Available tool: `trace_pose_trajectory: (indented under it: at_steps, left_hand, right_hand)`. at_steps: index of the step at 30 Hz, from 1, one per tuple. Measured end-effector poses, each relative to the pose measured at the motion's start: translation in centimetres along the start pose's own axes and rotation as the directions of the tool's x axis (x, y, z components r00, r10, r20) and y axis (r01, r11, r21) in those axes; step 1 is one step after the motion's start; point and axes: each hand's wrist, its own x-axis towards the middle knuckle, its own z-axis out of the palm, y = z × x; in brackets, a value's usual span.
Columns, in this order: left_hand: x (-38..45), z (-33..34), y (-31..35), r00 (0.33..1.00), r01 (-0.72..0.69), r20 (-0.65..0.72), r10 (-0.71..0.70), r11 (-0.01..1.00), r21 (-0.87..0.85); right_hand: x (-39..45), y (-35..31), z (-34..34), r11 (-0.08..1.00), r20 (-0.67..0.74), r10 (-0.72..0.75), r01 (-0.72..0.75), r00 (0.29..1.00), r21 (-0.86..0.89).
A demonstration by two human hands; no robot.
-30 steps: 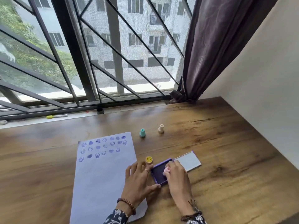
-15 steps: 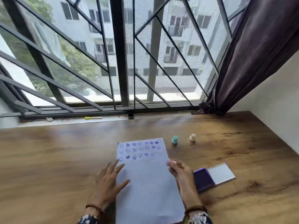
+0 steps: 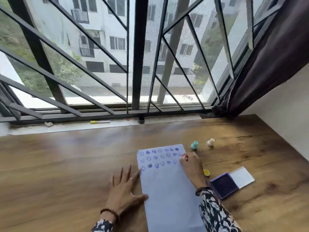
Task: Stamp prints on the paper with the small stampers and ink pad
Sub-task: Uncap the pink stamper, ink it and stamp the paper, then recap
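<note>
A white paper sheet (image 3: 168, 186) lies lengthwise on the wooden table, with several purple smiley and heart prints across its top. My right hand (image 3: 191, 163) is shut on a small pink stamper (image 3: 184, 158), pressed down at the paper's right edge beside the third row of prints. My left hand (image 3: 125, 186) lies flat and open on the paper's left edge. The open purple ink pad (image 3: 224, 185) with its lid (image 3: 242, 177) sits to the right. A yellow smiley stamper (image 3: 206, 172) stands between my right wrist and the pad.
A teal stamper (image 3: 194, 145) and a cream stamper (image 3: 210, 142) stand beyond the paper's top right corner. A yellow-capped marker (image 3: 100, 122) lies on the window sill. A barred window runs along the back, a dark curtain (image 3: 267, 67) and a wall on the right.
My right hand left the ink pad with the pink stamper and moved up to the paper's right edge by the prints. My left hand shifted from the pad to the paper's left edge.
</note>
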Motion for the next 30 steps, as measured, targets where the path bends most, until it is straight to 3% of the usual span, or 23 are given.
trace_pose_trajectory:
  at_steps: [4, 9, 13, 21, 26, 28, 30]
  left_hand:
    - [-0.1, 0.0, -0.1, 1.000, -0.013, -0.015, 0.013, 1.000, 0.005]
    - [-0.2, 0.3, -0.4, 0.999, -0.022, -0.031, 0.022, 1.000, -0.003]
    - [0.0, 0.8, -0.6, 0.999, -0.014, -0.052, 0.014, 1.000, -0.008]
    - [0.3, 0.7, -1.0, 0.999, -0.004, -0.035, 0.004, 1.000, -0.023]
    - [-0.1, -0.1, 0.0, 1.000, 0.021, -0.012, -0.021, 1.000, -0.022]
    - [-0.3, -0.6, 0.3, 1.000, 0.028, -0.005, -0.028, 0.999, -0.028]
    - [-0.5, -1.1, 0.6, 0.998, 0.036, -0.052, -0.043, 0.992, -0.118]
  right_hand:
    - [-0.2, -0.3, 0.1, 0.987, 0.079, -0.025, 0.037, 0.997, -0.157]
    - [0.0, -1.3, 0.5, 0.923, 0.053, -0.039, 0.056, 0.998, -0.382]
    - [0.7, -0.6, 0.5, 0.916, 0.139, -0.058, 0.108, 0.989, -0.387]
    - [1.6, -0.9, 0.4, 0.904, 0.172, -0.067, 0.133, 0.983, -0.406]
    - [1.5, 0.1, -0.8, 0.973, 0.150, -0.080, 0.110, 0.985, -0.204]
    - [1.6, 0.8, -1.8, 0.995, 0.141, 0.012, -0.026, 0.990, 0.096]
    - [1.4, 2.0, -3.4, 0.855, 0.151, 0.153, -0.208, 0.977, 0.476]
